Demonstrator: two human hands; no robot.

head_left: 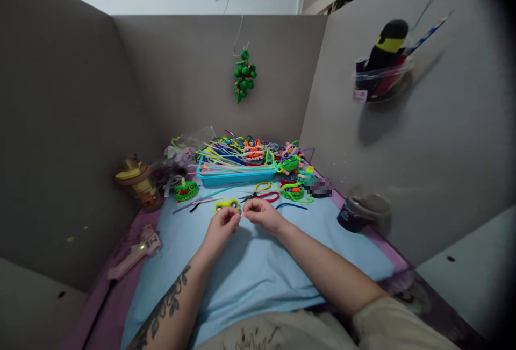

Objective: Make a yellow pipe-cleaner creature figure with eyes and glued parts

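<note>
My left hand (224,223) and my right hand (263,215) meet above the blue cloth (258,261). Both are closed in a pinch, fingertips almost touching, on a small pink piece (242,215). Most of that piece is hidden, and its kind is too small to make out. Just behind my left fingers lies a fuzzy yellow figure (227,204) with dark round eyes. Red-handled scissors (269,196) rest beyond my right hand, near a yellow-handled tool (262,186). A dark blue pipe cleaner (291,206) curves to the right of them.
A blue tray (237,179) of pipe cleaners stands at the back, with a green fuzzy figure (186,191) to its left. A pink glue gun (139,253) and a lidded cup (139,183) are on the left. At right stands a dark tub (355,214). Grey panels (201,81) enclose the table.
</note>
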